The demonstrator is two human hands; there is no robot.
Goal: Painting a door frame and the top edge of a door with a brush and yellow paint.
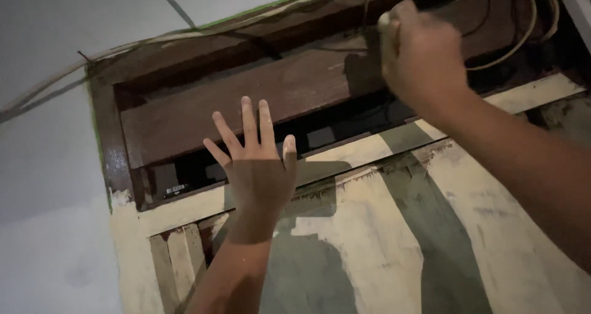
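Your left hand (258, 172) lies spread flat on the door (369, 240); your right hand (422, 55) is fisted around a light, stiff brush handle (385, 23).

Dimly lit throughout, light arriving from about seven o'clock. Threw hard shadows of both arms towards one o'clock across the door (394, 240) (greyish bands on pale paint). Soft, slightly smeared focus; murky at twelve.

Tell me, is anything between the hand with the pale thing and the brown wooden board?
Nothing visible. The right hand grips a pale tool right against the brown slat. The left hand is spread flat lower down, on the putty-smeared door frame, off to the side.
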